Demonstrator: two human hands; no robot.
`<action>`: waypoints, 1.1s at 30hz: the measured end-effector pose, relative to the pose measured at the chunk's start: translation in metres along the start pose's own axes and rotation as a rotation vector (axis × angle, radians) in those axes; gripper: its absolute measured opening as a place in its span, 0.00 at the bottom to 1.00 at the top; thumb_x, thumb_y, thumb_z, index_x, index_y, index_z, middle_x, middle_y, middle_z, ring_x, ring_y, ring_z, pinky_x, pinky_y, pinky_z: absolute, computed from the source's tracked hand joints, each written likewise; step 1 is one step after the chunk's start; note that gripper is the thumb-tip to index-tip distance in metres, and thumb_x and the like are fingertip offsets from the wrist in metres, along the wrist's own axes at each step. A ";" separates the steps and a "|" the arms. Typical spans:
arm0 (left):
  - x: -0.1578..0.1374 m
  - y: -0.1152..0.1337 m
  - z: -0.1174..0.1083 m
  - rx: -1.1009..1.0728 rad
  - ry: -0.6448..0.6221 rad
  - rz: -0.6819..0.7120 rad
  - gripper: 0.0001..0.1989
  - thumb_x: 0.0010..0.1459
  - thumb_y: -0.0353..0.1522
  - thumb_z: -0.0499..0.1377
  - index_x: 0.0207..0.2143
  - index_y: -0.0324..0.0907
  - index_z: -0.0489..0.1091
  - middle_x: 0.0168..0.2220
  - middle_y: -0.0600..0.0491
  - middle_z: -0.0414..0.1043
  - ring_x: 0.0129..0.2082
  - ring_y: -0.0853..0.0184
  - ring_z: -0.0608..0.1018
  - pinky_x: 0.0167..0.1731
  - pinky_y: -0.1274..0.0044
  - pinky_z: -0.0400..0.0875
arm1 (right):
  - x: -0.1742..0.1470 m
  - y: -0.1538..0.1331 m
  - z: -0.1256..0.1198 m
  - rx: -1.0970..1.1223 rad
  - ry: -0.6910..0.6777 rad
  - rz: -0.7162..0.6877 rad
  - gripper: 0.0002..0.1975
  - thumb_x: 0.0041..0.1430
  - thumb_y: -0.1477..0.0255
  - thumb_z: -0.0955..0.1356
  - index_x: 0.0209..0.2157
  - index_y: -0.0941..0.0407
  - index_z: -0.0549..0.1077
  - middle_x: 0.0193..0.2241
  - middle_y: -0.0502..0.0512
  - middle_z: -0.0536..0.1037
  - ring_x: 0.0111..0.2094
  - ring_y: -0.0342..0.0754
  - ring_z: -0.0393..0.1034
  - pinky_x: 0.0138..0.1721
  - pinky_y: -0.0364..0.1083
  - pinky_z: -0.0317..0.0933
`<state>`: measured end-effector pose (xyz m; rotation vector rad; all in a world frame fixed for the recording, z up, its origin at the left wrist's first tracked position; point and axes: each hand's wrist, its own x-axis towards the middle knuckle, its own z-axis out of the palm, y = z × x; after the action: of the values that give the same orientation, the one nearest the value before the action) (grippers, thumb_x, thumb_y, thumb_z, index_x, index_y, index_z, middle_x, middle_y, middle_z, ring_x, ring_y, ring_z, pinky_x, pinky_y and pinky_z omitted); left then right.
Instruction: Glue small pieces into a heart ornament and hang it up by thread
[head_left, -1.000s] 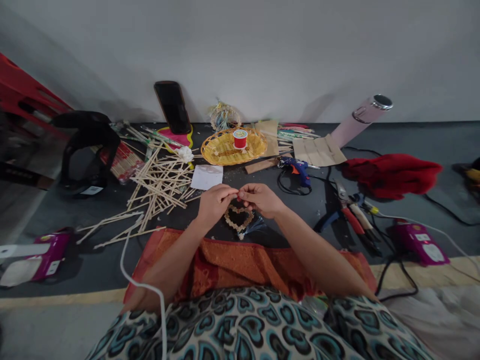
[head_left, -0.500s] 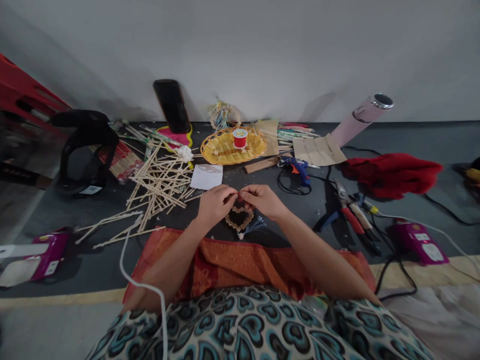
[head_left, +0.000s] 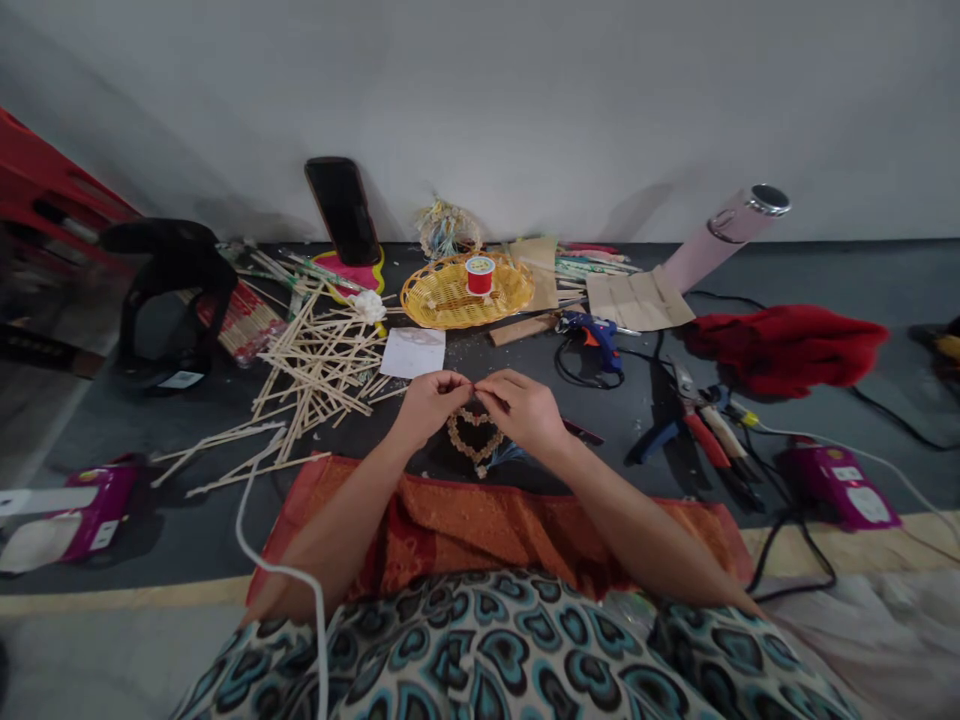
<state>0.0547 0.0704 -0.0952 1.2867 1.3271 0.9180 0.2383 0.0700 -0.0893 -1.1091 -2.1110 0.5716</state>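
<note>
My left hand (head_left: 436, 405) and my right hand (head_left: 523, 408) meet at the fingertips over the dark table. Both are closed in a pinch, and whatever lies between the fingers is too small to make out. Just below them is a heart-shaped ornament (head_left: 474, 440) of small brown pieces, its upper edge close under the fingertips. A blue tassel (head_left: 507, 455) spreads from its lower right side, partly behind my right wrist. A dark thin stick-like piece (head_left: 583, 431) lies right of my right hand. An orange cloth (head_left: 480, 515) is beneath my forearms.
Pale sticks (head_left: 319, 365) lie piled at left beside a white paper (head_left: 413, 352). Behind are a yellow basket (head_left: 427, 300) and a red thread spool (head_left: 480, 277). At right lie a blue glue gun (head_left: 596, 335), pruning shears (head_left: 701, 425) and red cloth (head_left: 791, 348). A white cable (head_left: 289, 570) crosses my left forearm.
My right hand has turned and shifted slightly left and down, fingertips still at my left hand's. It now covers more of the tassel, and the dark piece right of it has come into view.
</note>
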 end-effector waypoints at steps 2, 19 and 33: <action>0.000 0.002 -0.001 -0.060 -0.041 -0.044 0.16 0.51 0.42 0.63 0.33 0.38 0.75 0.26 0.55 0.73 0.23 0.74 0.69 0.24 0.81 0.62 | 0.000 0.001 0.001 -0.019 0.007 -0.001 0.11 0.65 0.70 0.63 0.40 0.53 0.77 0.40 0.56 0.79 0.41 0.48 0.73 0.45 0.46 0.65; 0.001 0.007 0.001 -0.223 -0.104 -0.178 0.20 0.49 0.46 0.65 0.32 0.37 0.76 0.24 0.55 0.73 0.16 0.78 0.61 0.18 0.82 0.54 | -0.001 0.000 -0.002 -0.309 0.030 -0.110 0.11 0.67 0.71 0.62 0.42 0.55 0.75 0.41 0.56 0.79 0.42 0.48 0.73 0.43 0.45 0.63; -0.001 0.010 0.001 -0.179 -0.095 -0.148 0.17 0.52 0.41 0.64 0.39 0.37 0.75 0.31 0.52 0.75 0.18 0.79 0.62 0.17 0.84 0.52 | 0.008 0.003 -0.002 -0.213 0.038 0.002 0.07 0.59 0.76 0.64 0.32 0.56 0.74 0.32 0.53 0.78 0.32 0.45 0.70 0.34 0.42 0.59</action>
<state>0.0573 0.0705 -0.0851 1.0670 1.2199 0.8426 0.2381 0.0787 -0.0874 -1.2291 -2.1754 0.3285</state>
